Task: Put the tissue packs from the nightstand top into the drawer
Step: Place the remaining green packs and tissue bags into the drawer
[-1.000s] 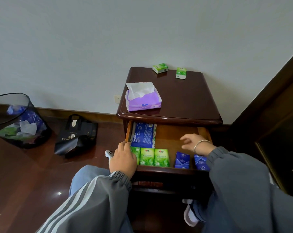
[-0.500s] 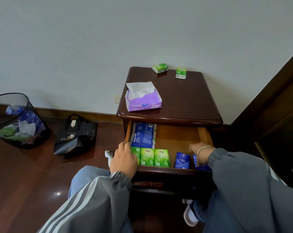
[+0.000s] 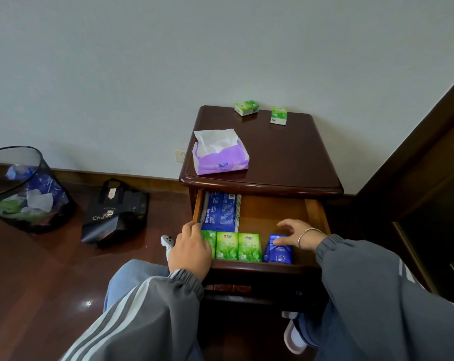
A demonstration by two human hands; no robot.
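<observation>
Tabletop (image 3: 285,157) carries two green packs (image 3: 246,108) at its far edge, beyond my right hand (image 3: 295,234), released on a blue pack (image 3: 279,252); left hand (image 3: 190,250) covers the drawer (image 3: 272,212) corner, grasp indeterminable.

My left hand (image 3: 190,252) lies palm down, fingers bent forward and downward. My right hand (image 3: 295,233) is palm down, fingers loosely spread, thumb lying below them.
</observation>
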